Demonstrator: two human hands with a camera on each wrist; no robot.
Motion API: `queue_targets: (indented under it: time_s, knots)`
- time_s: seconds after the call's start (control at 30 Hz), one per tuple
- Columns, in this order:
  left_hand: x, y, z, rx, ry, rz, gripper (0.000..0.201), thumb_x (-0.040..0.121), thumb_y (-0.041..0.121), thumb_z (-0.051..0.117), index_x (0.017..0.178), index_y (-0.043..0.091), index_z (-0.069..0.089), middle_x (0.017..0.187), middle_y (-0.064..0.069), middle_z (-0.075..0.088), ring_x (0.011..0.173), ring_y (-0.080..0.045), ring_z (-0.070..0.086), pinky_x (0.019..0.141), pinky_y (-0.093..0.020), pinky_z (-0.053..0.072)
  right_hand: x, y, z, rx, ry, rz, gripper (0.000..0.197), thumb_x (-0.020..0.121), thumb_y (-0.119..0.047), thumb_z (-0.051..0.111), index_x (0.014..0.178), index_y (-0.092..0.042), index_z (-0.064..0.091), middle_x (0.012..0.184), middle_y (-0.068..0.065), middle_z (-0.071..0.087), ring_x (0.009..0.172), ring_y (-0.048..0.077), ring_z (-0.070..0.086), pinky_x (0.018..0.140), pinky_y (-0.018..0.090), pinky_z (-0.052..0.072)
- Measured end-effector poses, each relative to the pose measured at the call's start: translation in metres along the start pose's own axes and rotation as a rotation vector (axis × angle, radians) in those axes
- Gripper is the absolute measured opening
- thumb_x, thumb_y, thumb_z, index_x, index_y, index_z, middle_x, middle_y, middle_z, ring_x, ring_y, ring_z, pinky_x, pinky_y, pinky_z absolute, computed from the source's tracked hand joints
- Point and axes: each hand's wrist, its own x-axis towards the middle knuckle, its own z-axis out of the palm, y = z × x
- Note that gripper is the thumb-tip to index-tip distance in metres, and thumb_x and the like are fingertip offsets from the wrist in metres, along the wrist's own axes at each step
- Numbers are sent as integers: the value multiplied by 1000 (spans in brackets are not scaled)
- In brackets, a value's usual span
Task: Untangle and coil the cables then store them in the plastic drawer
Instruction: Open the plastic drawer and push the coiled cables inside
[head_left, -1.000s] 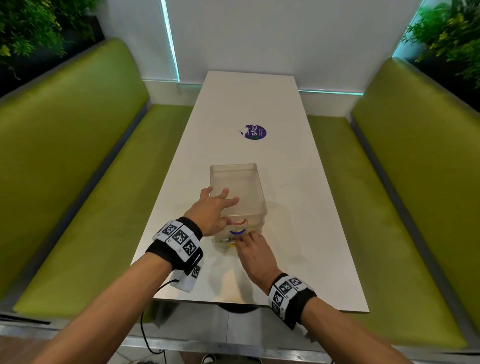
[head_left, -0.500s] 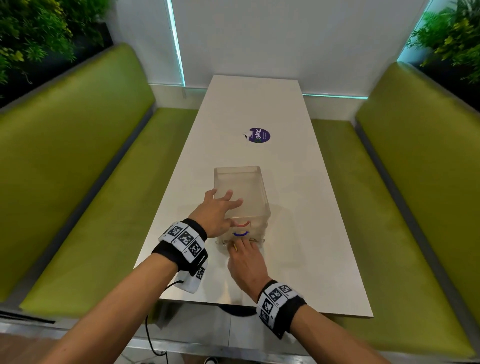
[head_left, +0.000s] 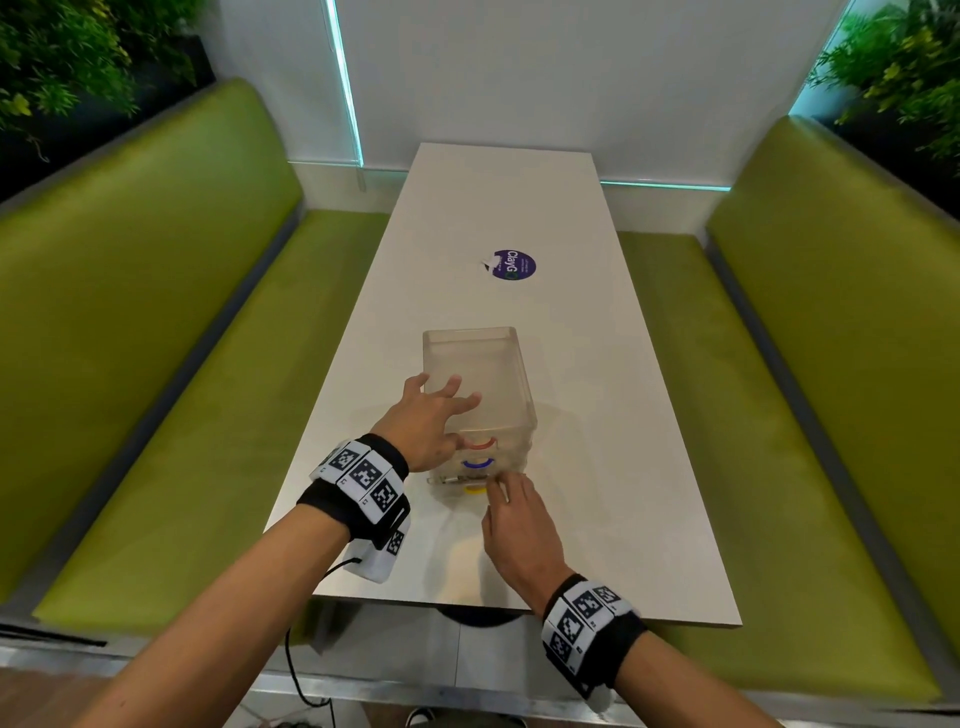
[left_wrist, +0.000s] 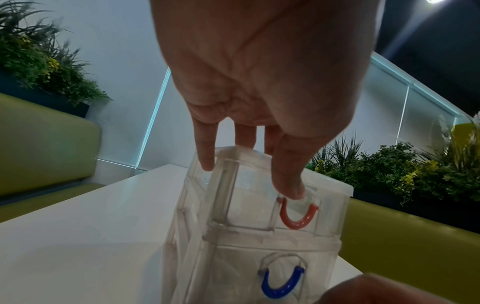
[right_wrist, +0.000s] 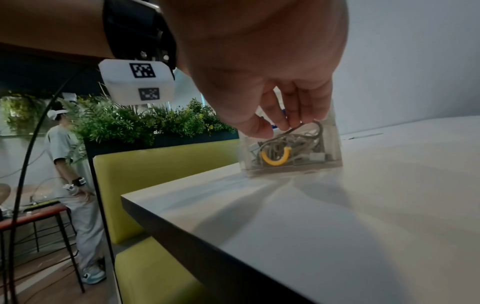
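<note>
A clear plastic drawer unit (head_left: 478, 374) stands on the table, with a red handle (left_wrist: 298, 216), a blue handle (left_wrist: 281, 286) and a yellow handle (right_wrist: 275, 159) on its three drawers. My left hand (head_left: 441, 400) lies on its top with straight, spread fingers, and the thumb touches the front just above the red handle. The bottom drawer sticks out slightly and holds a tangle of grey cables (right_wrist: 285, 144). My right hand (right_wrist: 280, 127) reaches over that drawer's top edge. Its curled fingers and thumb pinch a dark cable loop.
The white table (head_left: 597, 415) has a purple round sticker (head_left: 511, 265) beyond the unit, and its near edge is just below my wrists. Green benches (head_left: 156, 364) run along both sides. In the right wrist view a person (right_wrist: 70, 164) stands by a stool (right_wrist: 33, 214).
My right fingertips have slid a little to the right along the bottom drawer's front edge. The left hand stays on top of the unit.
</note>
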Motion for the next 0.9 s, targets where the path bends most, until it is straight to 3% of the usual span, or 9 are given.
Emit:
queue_targets:
  time_s: [0.1, 0.27, 0.37, 0.47, 0.5, 0.73, 0.9]
  knots:
    - [1, -1, 1, 1, 5, 4, 62, 94, 36, 54, 148, 36, 25, 161, 6, 12, 146, -29, -6, 115, -42, 24, 4, 6, 1, -2, -58, -25, 52, 49, 4, 74, 98, -7, 65, 85, 7, 63, 74, 25, 61, 65, 31, 52]
    - [2, 0, 2, -1, 7, 2, 61, 94, 38, 53, 148, 37, 25, 160, 6, 12, 146, -28, -7, 115, -42, 25, 15, 8, -2, -81, -160, -81, 39, 55, -10, 78, 91, -18, 67, 76, 1, 62, 65, 23, 60, 60, 31, 48]
    - [1, 1, 1, -18, 9, -2, 60, 94, 39, 53, 148, 37, 26, 160, 7, 12, 146, -27, -8, 115, -42, 24, 15, 5, 1, -136, -143, -164, 37, 61, -8, 68, 95, -20, 68, 77, 4, 64, 66, 25, 59, 62, 31, 48]
    - [1, 0, 1, -33, 8, -2, 60, 94, 40, 53, 148, 36, 26, 160, 7, 12, 146, -27, -8, 116, -42, 23, 22, 0, 0, -187, -103, -229, 31, 68, -9, 47, 84, -17, 72, 78, 5, 67, 68, 26, 60, 63, 30, 48]
    - [1, 0, 2, -29, 8, -1, 60, 94, 40, 53, 147, 36, 26, 160, 6, 12, 146, -27, -8, 116, -43, 23, 26, -2, -1, -210, -109, -243, 30, 67, -9, 46, 80, -15, 73, 79, 5, 67, 68, 26, 60, 61, 30, 48]
    - [2, -3, 4, -21, 18, 2, 59, 95, 36, 52, 147, 38, 25, 160, 7, 11, 146, -27, -7, 116, -43, 24, 34, -16, 4, -266, -258, -171, 23, 47, -5, 79, 69, -9, 71, 77, 10, 67, 64, 27, 64, 49, 31, 52]
    - [3, -3, 4, -15, 8, 4, 60, 94, 36, 53, 148, 37, 25, 160, 7, 11, 146, -27, -7, 116, -42, 24, 35, -10, -1, -222, -228, -235, 30, 44, -7, 83, 72, -7, 73, 71, 7, 66, 58, 23, 63, 43, 28, 50]
